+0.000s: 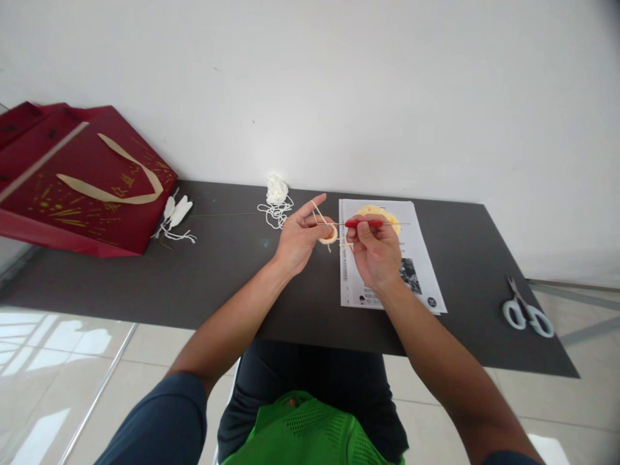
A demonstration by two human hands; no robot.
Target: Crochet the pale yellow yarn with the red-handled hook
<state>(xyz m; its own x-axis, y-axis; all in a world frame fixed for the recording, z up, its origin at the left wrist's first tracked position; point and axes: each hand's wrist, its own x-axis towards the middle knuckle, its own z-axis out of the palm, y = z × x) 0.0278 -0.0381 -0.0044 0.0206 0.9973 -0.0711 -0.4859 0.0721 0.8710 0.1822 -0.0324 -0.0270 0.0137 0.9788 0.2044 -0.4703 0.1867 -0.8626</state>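
My left hand (298, 244) pinches a small ring-shaped piece of pale yellow crochet (329, 236) between thumb and fingers. A strand of yarn runs up around its raised index finger. In my right hand (375, 255) is a crochet hook with a red handle (364, 224), held level with its thin metal tip pointing left into the crochet piece. Whether the tip has a loop on it is too small to tell. Behind my right hand, a rounded yellow crocheted piece (394, 223) rests on printed paper sheets (356, 294), partly hidden by the fingers.
White yarn (277, 192) lies loosely piled at the table's back edge. White crocheted pieces with trailing ends (178, 212) lie beside a dark red gift bag (111, 194) on the left. Grey-handled scissors (526, 310) rest near the right edge of the dark table (465, 271).
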